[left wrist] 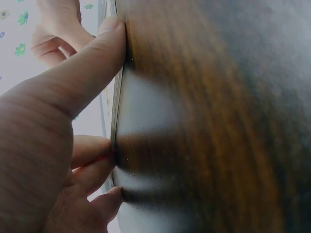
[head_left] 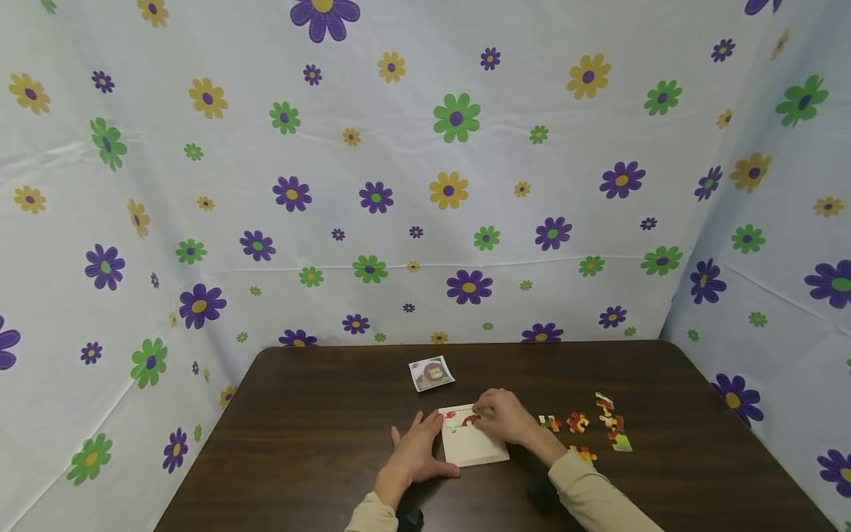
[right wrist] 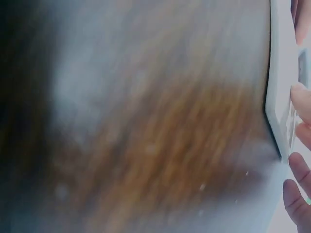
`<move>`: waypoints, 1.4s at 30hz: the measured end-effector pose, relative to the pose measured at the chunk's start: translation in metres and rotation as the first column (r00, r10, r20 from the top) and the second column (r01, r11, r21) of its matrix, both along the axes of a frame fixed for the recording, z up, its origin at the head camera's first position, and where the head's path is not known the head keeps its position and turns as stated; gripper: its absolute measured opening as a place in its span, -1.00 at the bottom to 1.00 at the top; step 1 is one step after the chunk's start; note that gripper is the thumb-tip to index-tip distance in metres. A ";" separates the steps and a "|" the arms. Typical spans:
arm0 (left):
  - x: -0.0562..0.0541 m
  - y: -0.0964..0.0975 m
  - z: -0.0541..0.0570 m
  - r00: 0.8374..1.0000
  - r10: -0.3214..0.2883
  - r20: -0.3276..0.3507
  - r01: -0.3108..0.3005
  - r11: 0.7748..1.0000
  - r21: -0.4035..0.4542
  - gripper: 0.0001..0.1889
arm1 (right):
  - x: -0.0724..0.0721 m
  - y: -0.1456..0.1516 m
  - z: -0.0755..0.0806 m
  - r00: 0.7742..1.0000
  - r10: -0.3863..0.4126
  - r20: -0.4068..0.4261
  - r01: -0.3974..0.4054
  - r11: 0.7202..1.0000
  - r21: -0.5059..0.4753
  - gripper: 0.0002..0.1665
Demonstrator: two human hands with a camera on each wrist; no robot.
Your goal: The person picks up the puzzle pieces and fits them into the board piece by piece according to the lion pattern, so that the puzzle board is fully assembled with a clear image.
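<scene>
A square, pale wooden puzzle tray (head_left: 473, 448) lies on the table in the head view. A few puzzle pieces (head_left: 452, 417) with pink and dark red print sit along its far edge. My left hand (head_left: 417, 451) is spread at the tray's left side, its fingertips at that side and its thumb by the near left corner; the left wrist view shows the thumb (left wrist: 104, 43) against the tray's edge. My right hand (head_left: 507, 418) is over the tray's far right part, fingers bent and pinching a puzzle piece that they mostly hide.
Loose puzzle pieces (head_left: 578, 422) lie to the right of the tray, several in a column farther right. A picture card (head_left: 431, 373) with a lion lies behind the tray. The dark wooden table (head_left: 319, 428) ends at a flower-print curtain (head_left: 399, 295).
</scene>
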State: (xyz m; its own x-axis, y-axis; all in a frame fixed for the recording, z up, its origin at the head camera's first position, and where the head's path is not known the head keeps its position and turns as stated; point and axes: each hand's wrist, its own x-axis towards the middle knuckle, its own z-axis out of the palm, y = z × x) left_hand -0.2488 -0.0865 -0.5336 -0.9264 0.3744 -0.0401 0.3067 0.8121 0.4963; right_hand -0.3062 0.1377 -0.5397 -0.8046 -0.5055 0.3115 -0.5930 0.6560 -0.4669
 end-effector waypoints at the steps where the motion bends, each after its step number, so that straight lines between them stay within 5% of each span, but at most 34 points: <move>1: 0.000 0.000 0.000 1.000 0.000 -0.002 0.000 1.000 -0.001 0.05 | 0.000 0.002 0.000 1.000 0.009 0.000 -0.009 1.000 0.007 -0.86; 18: -0.001 0.001 0.000 1.000 0.007 0.003 -0.007 1.000 -0.010 0.04 | -0.003 0.001 -0.004 0.998 -0.014 0.062 0.015 1.000 -0.010 -0.91; 42: 0.001 0.001 0.001 1.000 0.000 -0.007 0.001 1.000 0.010 0.05 | 0.001 -0.002 0.003 0.996 0.088 -0.026 -0.087 0.996 0.023 -0.87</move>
State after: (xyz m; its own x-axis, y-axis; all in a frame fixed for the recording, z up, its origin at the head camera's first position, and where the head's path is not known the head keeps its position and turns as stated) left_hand -0.2480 -0.0852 -0.5325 -0.9265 0.3752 -0.0299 0.3106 0.8070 0.5023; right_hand -0.3047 0.1358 -0.5371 -0.7487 -0.5804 0.3204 -0.6605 0.6111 -0.4362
